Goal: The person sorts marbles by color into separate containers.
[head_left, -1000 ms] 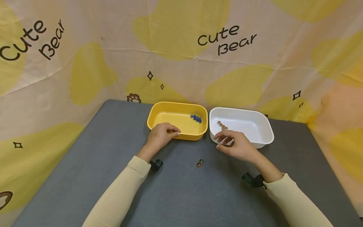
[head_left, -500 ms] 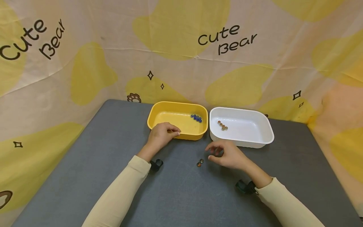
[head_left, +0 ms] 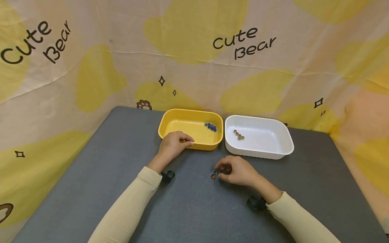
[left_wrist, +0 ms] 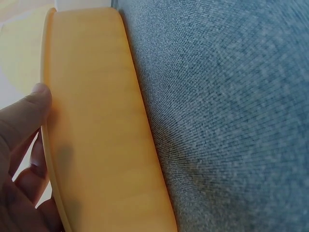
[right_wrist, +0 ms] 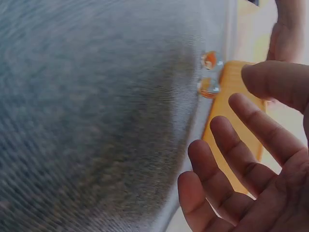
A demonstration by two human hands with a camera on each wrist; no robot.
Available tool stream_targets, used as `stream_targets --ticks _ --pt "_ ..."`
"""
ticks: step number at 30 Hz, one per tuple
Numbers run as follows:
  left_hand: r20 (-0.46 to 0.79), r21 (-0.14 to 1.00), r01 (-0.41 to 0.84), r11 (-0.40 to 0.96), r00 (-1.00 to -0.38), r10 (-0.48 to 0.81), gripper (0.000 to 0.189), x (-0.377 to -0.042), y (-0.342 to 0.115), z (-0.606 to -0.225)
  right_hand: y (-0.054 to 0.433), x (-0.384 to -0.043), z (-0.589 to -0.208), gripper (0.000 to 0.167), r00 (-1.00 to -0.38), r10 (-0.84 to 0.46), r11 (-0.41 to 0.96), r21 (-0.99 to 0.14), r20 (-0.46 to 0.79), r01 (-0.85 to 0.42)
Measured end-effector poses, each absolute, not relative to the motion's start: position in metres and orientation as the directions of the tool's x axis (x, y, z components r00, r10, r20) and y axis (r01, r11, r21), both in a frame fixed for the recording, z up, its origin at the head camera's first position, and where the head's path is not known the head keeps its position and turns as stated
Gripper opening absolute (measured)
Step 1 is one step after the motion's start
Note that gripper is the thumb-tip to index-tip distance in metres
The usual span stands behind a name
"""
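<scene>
Two clear glass marbles with orange swirls lie close together on the grey table. My right hand hovers beside them in the head view, thumb and fingertips parted with nothing between them. In the right wrist view its fingers are spread and loosely bent. The yellow tub stands upright at the back. My left hand pinches its near rim, and the left wrist view has the thumb at the rim with the fingers behind the wall.
Several blue marbles sit in the yellow tub's right end. Close beside it is a white tub with several orange-tinted marbles at its left. A printed cloth hangs behind the table.
From over the white tub's front, my right hand has moved left and toward me, down to the two marbles on the table. The left hand has stayed on the rim.
</scene>
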State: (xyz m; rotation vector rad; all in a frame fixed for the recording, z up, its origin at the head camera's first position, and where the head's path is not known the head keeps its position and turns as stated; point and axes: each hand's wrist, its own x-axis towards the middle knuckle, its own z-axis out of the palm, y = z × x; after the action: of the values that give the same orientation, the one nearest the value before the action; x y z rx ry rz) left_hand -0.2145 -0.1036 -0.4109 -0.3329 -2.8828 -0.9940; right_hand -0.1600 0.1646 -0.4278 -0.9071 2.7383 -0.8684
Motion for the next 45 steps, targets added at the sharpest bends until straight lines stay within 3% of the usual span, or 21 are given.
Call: stream_targets --ticks 17,45 --pt "0.141 0.603 0.23 0.764 -0.973 0.182 0.011 -0.215 -0.103 -0.411 0.158 -0.164 -0.439 0.017 -0.821 -0.566 0.705 -0.475 0.07 -0.526" --pt "0.136 0.601 0.226 0.766 -0.974 0.181 0.011 -0.214 -0.103 -0.41 0.161 -0.166 -0.436 0.013 -0.845 -0.53 0.705 -0.516 0.074 -0.487"
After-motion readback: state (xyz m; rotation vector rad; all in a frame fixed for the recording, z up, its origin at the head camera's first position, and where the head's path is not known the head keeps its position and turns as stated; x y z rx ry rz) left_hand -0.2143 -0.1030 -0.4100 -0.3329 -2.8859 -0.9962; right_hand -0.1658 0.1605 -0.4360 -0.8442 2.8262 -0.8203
